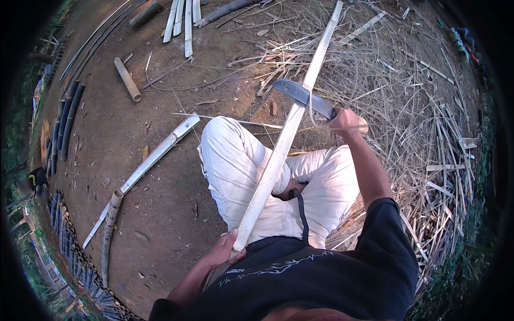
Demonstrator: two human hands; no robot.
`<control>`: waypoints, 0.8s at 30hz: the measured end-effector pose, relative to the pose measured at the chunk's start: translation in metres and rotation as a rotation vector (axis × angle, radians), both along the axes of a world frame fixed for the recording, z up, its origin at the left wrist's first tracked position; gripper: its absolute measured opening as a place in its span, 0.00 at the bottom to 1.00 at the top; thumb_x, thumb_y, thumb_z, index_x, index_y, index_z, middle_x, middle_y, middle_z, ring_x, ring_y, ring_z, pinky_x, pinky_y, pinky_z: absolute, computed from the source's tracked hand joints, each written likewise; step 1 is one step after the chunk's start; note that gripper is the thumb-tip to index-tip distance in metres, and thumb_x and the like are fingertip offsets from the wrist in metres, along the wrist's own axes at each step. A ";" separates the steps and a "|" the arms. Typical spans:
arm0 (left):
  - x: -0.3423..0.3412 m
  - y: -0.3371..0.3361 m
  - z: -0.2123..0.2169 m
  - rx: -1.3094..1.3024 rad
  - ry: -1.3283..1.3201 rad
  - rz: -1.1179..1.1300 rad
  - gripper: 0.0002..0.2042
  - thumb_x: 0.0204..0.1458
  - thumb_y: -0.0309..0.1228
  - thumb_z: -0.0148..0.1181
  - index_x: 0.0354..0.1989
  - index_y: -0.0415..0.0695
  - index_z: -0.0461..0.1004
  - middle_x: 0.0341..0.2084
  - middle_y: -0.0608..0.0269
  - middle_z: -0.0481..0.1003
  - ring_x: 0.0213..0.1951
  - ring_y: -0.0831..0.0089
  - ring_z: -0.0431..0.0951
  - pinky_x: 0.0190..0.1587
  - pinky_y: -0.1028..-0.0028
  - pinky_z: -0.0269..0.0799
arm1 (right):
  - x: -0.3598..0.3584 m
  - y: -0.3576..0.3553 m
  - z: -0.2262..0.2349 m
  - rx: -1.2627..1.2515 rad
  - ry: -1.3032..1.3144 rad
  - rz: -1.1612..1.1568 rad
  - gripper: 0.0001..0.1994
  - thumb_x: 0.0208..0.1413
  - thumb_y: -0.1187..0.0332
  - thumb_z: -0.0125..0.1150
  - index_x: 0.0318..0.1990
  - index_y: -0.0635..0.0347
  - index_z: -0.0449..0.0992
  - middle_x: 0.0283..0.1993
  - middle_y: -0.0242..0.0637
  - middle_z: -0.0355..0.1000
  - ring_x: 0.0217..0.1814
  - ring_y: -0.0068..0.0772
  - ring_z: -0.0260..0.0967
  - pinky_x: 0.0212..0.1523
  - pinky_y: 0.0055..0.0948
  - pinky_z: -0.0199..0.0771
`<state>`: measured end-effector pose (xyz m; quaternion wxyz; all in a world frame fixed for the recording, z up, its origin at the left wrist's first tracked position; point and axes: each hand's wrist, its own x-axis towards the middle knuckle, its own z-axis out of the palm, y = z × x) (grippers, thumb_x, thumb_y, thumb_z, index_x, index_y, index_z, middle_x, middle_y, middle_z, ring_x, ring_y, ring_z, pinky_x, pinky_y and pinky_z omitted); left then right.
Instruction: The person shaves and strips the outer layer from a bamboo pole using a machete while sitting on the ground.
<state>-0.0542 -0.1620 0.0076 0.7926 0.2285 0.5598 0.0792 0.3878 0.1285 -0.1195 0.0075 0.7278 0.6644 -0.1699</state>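
A long pale split bamboo strip runs slantwise across my lap, from beside my waist out past my knees to the far edge of the view. My left hand is closed round its near end. In my right hand is the handle of a machete, gripped in a fist. Its broad dark blade lies across the strip beyond my knees, touching or just over it. By the blade a thin curled shaving loops toward my right hand.
Bamboo shavings heap up on the right. A short bamboo piece and a split length resting on a bamboo pole lie on bare soil to the left. Pale strips lie at the far side. Cut bamboo poles line the left edge.
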 end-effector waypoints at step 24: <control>-0.083 -0.034 0.015 -0.333 -0.129 0.112 0.31 0.65 0.61 0.40 0.38 0.40 0.70 0.15 0.61 0.66 0.11 0.77 0.61 0.12 0.76 0.56 | -0.017 -0.010 -0.004 -0.009 -0.057 0.423 0.13 0.44 0.61 0.61 0.35 0.56 0.81 0.27 0.49 0.78 0.31 0.52 0.79 0.37 0.45 0.81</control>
